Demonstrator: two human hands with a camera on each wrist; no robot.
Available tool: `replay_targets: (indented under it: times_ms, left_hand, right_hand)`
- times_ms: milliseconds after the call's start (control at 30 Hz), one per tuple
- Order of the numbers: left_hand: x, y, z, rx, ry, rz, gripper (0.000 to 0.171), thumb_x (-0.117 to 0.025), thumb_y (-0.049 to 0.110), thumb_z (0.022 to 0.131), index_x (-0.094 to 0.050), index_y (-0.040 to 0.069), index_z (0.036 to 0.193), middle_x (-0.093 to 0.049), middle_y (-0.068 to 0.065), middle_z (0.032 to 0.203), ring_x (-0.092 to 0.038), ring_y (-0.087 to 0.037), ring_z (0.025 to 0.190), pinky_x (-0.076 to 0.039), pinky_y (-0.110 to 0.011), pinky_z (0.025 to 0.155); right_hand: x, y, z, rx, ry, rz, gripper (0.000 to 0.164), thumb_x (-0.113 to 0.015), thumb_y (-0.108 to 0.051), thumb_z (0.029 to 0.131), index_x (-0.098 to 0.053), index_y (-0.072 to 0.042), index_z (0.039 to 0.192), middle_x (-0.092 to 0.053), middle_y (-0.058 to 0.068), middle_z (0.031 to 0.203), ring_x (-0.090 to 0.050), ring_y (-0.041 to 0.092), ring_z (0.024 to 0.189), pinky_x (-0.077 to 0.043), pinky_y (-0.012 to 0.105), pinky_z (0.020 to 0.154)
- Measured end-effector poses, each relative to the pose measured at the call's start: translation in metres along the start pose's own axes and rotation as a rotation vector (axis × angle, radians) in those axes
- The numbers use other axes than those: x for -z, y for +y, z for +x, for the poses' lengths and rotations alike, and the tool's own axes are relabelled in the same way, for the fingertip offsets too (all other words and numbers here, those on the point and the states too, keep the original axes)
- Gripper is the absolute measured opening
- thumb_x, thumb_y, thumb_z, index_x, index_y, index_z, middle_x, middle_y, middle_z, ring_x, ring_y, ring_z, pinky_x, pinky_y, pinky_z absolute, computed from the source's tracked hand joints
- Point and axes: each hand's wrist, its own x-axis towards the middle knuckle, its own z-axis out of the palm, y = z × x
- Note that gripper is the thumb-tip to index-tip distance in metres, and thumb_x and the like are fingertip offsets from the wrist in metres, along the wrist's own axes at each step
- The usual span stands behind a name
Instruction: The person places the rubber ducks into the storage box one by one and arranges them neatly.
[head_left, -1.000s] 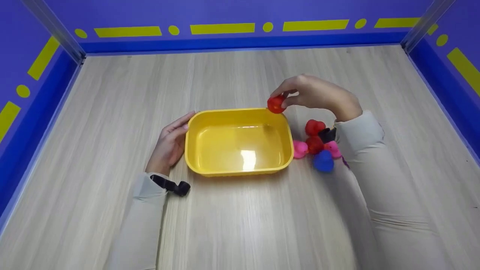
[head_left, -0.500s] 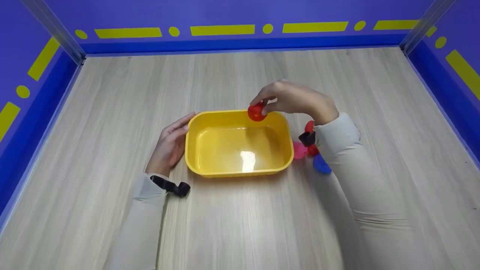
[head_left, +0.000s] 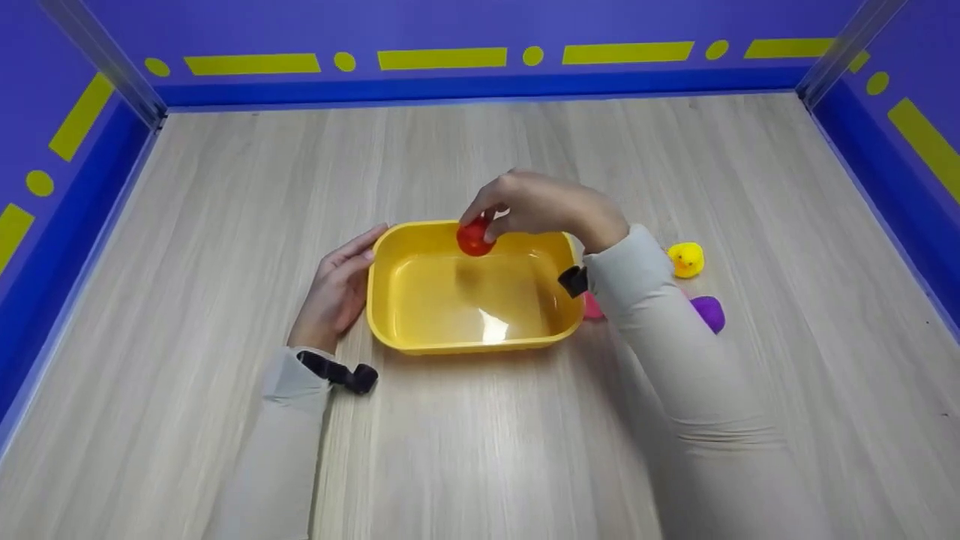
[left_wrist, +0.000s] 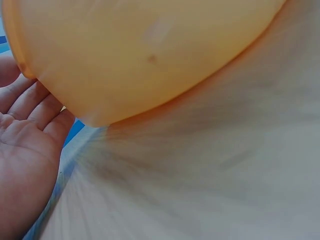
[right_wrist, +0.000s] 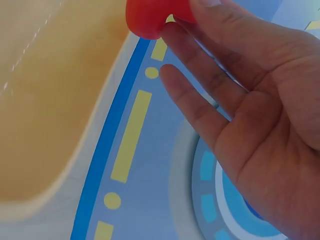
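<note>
The right hand [head_left: 536, 202] is pinching a red toy [head_left: 475, 237] above the yellow tub [head_left: 424, 304]; the left hand [head_left: 336, 291], fingers nearly straight, is touching the tub's left side.

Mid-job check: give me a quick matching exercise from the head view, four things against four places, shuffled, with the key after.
1. Glossy red rounded toy
2. Glossy yellow rectangular tub
3. Small round yellow toy with a face
4. Left hand

A. On the wood-grained tabletop, beside the right sleeve
B. At the tub's left end
C. Pinched by the right hand
D. Open side up, beneath the held toy

Pairs: 1-C, 2-D, 3-A, 4-B.
</note>
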Motion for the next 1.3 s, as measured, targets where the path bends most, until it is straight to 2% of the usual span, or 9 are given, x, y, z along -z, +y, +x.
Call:
replay_targets:
  times_ms: [500,767,1133,1300]
  left_hand:
    - [0.001,0.002,0.000,0.046,-0.006,-0.005,0.049,-0.047,-0.001,0.094,-0.037,-0.008,0.142,-0.062,-0.003,0.129,-0.056,-0.015,0.122,-0.045,-0.027,0.105]
    - [0.000,0.002,0.001,0.054,-0.002,0.018,0.048,-0.045,-0.002,0.095,-0.037,-0.008,0.142,-0.061,-0.002,0.130,-0.053,-0.015,0.125,-0.042,-0.028,0.108]
    - [0.001,0.001,0.000,0.046,-0.005,0.023,0.048,-0.044,-0.002,0.095,-0.037,-0.008,0.142,-0.060,-0.002,0.130,-0.053,-0.014,0.125,-0.043,-0.028,0.107]
    - [0.002,-0.001,0.001,0.029,-0.029,0.011,0.044,-0.047,-0.001,0.094,-0.045,-0.006,0.138,-0.062,-0.002,0.128,-0.055,-0.014,0.123,-0.045,-0.026,0.105]
  right_hand:
    - [-0.024,-0.019,0.037,0.096,-0.049,0.016,0.028,-0.067,-0.007,0.089,-0.070,-0.010,0.116,-0.069,0.006,0.113,-0.062,0.019,0.099,-0.053,0.028,0.094]
    - [-0.041,-0.020,0.052,0.063,-0.102,0.023,0.032,-0.067,-0.009,0.088,-0.068,-0.011,0.120,-0.068,0.005,0.116,-0.062,0.019,0.100,-0.053,0.027,0.095]
    - [-0.053,-0.020,0.059,0.061,-0.107,0.006,0.033,-0.066,-0.011,0.089,-0.068,-0.012,0.122,-0.068,0.004,0.116,-0.061,0.017,0.098,-0.052,0.023,0.095]
    - [-0.057,-0.019,0.061,0.039,-0.103,-0.004,0.032,-0.066,-0.011,0.089,-0.068,-0.013,0.121,-0.068,0.002,0.116,-0.060,0.017,0.098,-0.051,0.023,0.096]
